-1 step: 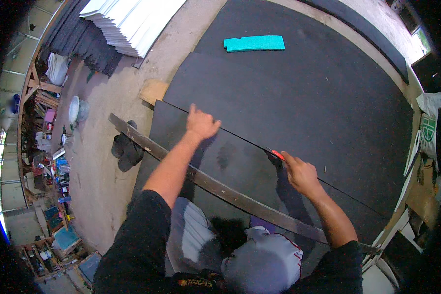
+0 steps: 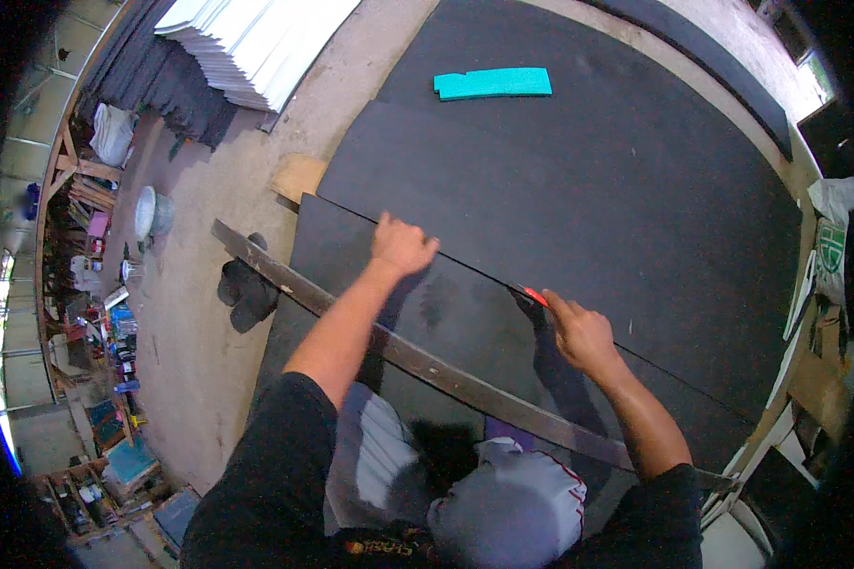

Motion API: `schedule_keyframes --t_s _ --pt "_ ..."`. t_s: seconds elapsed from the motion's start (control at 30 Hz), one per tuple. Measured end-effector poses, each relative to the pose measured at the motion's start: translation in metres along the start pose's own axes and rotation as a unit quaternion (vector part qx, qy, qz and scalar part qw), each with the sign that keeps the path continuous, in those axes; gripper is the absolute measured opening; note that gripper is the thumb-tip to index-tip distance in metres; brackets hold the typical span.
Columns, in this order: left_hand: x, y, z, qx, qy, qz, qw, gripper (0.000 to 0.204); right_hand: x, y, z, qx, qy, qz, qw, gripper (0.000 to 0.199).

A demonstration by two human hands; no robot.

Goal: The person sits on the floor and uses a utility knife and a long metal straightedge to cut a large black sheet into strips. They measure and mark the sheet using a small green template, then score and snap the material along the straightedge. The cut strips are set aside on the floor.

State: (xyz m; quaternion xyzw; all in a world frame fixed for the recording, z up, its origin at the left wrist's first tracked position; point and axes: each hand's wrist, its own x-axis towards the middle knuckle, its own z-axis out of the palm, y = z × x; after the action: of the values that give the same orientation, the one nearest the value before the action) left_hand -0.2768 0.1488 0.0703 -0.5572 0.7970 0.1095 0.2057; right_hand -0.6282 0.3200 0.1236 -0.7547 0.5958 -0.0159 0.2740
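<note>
Black sheet [image 2: 560, 199] lies flat beneath our hands, crossed by a dark line [image 2: 477, 269] slanting from upper left to lower right. We have the fingers of our right hand [image 2: 584, 332] clamped around a red knife [image 2: 536, 297]; its long axis roughly follows that line, tip toward our left hand [image 2: 403, 247]. That hand sits at the line farther up-left, fingers curled together, though we cannot tell whether they pinch the edge. Between us and the line runs a long bar [image 2: 446, 375].
</note>
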Motion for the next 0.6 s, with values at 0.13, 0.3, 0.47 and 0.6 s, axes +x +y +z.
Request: schedule_keyframes --t_s 0.13,0.3,0.47,0.6 --pt "-0.015 0.037 0.006 -0.065 0.074 -0.021 0.995 0.048 0.031 -0.019 -0.004 0.018 -0.003 -0.027 0.999 0.064" --pt "-0.034 0.047 -0.006 -0.101 0.137 -0.038 0.985 0.04 0.057 -0.033 -0.004 -0.01 -0.011 -0.071 0.997 0.062" --pt "-0.04 0.046 -0.001 -0.107 0.171 -0.037 0.979 0.036 0.055 -0.034 -0.002 -0.017 -0.009 -0.065 0.998 0.047" --pt "-0.044 0.047 -0.001 -0.123 0.198 -0.027 0.972 0.036 0.042 -0.025 -0.013 -0.053 -0.047 -0.045 0.996 0.045"
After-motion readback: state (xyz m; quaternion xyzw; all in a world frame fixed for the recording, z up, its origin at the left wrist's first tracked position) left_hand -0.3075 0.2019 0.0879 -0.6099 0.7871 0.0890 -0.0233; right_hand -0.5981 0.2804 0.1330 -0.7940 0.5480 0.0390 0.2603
